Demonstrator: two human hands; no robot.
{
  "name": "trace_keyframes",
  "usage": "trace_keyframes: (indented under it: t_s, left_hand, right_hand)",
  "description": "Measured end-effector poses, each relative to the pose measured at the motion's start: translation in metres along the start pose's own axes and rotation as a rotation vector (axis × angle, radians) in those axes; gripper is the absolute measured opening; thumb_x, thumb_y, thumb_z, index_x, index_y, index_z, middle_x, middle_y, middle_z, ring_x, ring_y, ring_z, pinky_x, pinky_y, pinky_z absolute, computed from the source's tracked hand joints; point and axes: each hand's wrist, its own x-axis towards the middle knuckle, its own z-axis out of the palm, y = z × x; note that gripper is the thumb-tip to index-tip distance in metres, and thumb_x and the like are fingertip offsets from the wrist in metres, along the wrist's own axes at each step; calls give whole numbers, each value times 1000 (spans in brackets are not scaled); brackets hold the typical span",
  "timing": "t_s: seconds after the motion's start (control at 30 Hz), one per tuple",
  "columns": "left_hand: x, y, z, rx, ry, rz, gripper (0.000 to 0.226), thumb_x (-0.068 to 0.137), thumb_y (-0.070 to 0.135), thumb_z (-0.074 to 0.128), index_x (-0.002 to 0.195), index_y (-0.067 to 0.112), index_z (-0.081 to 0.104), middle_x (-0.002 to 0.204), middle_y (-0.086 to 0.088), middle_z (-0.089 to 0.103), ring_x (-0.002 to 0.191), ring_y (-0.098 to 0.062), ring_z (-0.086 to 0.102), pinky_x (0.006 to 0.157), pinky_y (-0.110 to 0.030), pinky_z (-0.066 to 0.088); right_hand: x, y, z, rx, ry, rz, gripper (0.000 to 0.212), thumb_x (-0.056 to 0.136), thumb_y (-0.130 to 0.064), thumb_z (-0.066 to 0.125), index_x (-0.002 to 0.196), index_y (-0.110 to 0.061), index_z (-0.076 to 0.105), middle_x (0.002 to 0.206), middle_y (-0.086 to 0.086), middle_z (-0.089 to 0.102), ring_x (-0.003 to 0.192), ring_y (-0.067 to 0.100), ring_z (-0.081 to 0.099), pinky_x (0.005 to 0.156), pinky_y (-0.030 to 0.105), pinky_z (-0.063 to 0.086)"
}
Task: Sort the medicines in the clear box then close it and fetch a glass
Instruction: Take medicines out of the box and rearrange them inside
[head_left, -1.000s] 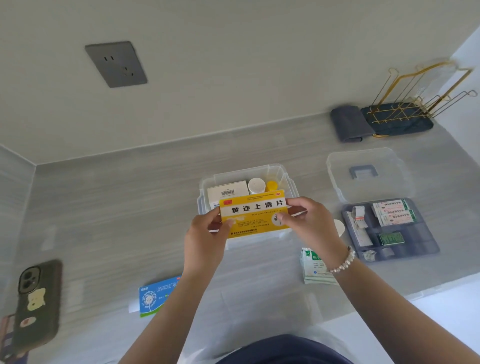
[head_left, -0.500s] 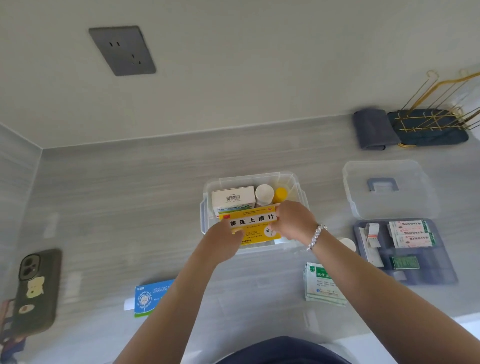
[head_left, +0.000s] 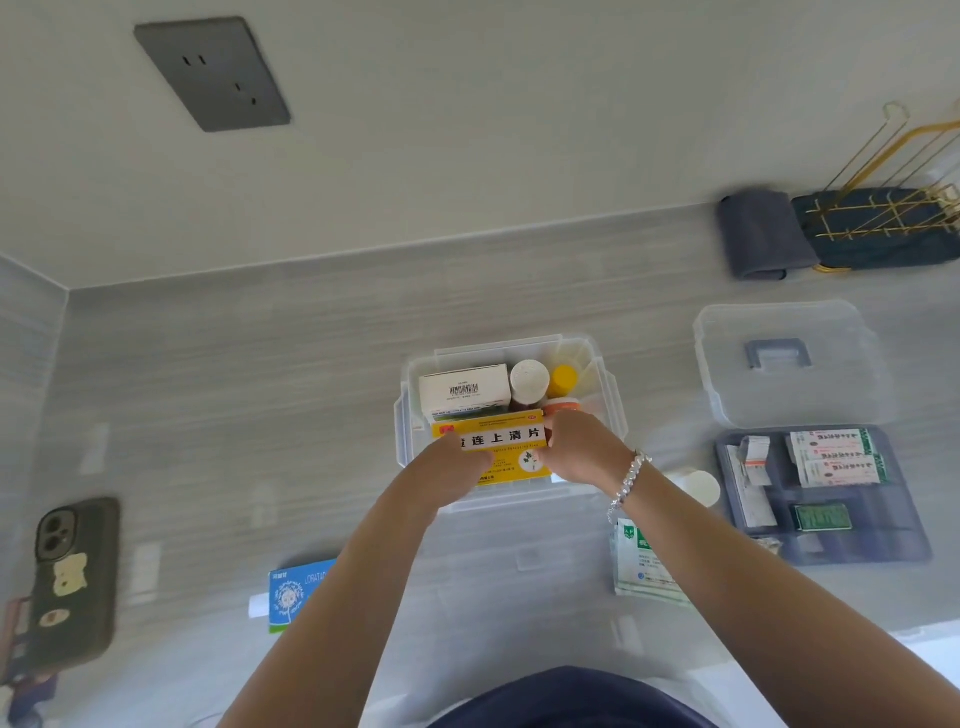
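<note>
A clear plastic box (head_left: 615, 410) stands on the grey counter at centre. Inside it are a white carton (head_left: 464, 391), a white-capped bottle (head_left: 529, 378) and a yellow-capped bottle (head_left: 564, 379). A yellow medicine box (head_left: 511, 457) sits in the front part of the clear box, held at both ends. My left hand (head_left: 452, 475) grips its left end and my right hand (head_left: 582, 447) grips its right end. The clear lid (head_left: 784, 364) with a grey handle lies to the right. No glass is in view.
A grey divider tray (head_left: 883, 545) with sachets lies at right, a white cap (head_left: 698, 486) beside it. Green-white sachets (head_left: 644, 564) and a blue carton (head_left: 293, 592) lie near the front edge. A phone (head_left: 72, 577) is far left; a gold rack (head_left: 893, 218) and folded cloth (head_left: 758, 234) far right.
Both hands have lowered the yellow medicine box from above the clear box down into its front part. The view has shifted closer and slightly left.
</note>
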Motion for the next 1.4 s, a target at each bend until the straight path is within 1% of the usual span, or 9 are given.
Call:
trace_keyframes:
  t_s: [0.17,0.27,0.47,0.57,0.67,0.83,1.03,1.2,1.4]
  left_hand:
    - [-6,4,-2,-44,23,5,10,91,26,48,99,23,53,74,5,50,66,-9,45,60,-24,35]
    - [-12,4,-2,-71,35,26,22,91,28,48,110,19,55,83,6,55,73,-7,49,67,-26,37]
    - [-32,-10,-1,-80,170,206,38,92,27,45,130,25,49,96,16,50,70,6,45,54,-13,33]
    - [-45,-20,4,-251,258,343,28,91,19,45,114,24,61,100,12,63,80,2,58,66,-11,46]
    - [-57,-29,15,-398,304,430,25,91,11,45,96,29,63,98,0,70,91,-11,66,84,-27,51]
    - [-69,-35,46,-315,220,532,29,93,8,44,91,30,63,87,4,69,72,-1,66,68,-13,50]
    - [-59,-33,92,-124,6,482,28,93,13,39,96,28,63,85,7,68,79,-5,66,77,-26,52]
    - [-37,-26,131,-11,-127,399,23,92,17,39,99,22,61,96,-2,68,81,-11,66,75,-25,54]
    - [-16,-23,163,79,-120,262,33,91,20,43,123,15,51,123,-8,59,107,-25,60,80,-32,54]
  right_hand:
    - [-4,1,2,7,41,5,28,92,-14,48,116,-5,57,113,13,66,101,25,63,86,33,53]
    - [-7,0,3,18,54,7,26,92,-14,48,114,-5,58,110,13,66,99,25,64,76,28,50]
    - [-29,-1,0,67,149,-105,26,93,-18,47,110,-5,61,106,14,68,92,26,65,73,29,49]
    - [-52,1,3,296,272,-175,30,92,-21,52,119,-11,60,111,9,69,96,20,67,77,21,51]
    - [-79,6,9,492,405,-205,22,90,-17,56,109,-17,66,99,3,72,89,15,69,72,10,48]
    - [-123,30,23,672,555,-122,19,90,-14,53,102,-21,67,84,-4,72,80,8,68,73,16,51]
    - [-143,79,56,677,658,124,16,89,-13,53,96,-20,67,77,-2,69,72,8,64,56,7,44]
    - [-143,119,91,560,661,296,21,90,-18,56,106,-9,65,103,10,70,79,13,59,64,14,44]
    - [-133,146,109,589,659,416,37,88,-22,59,124,-13,56,124,11,54,98,21,59,83,23,45]
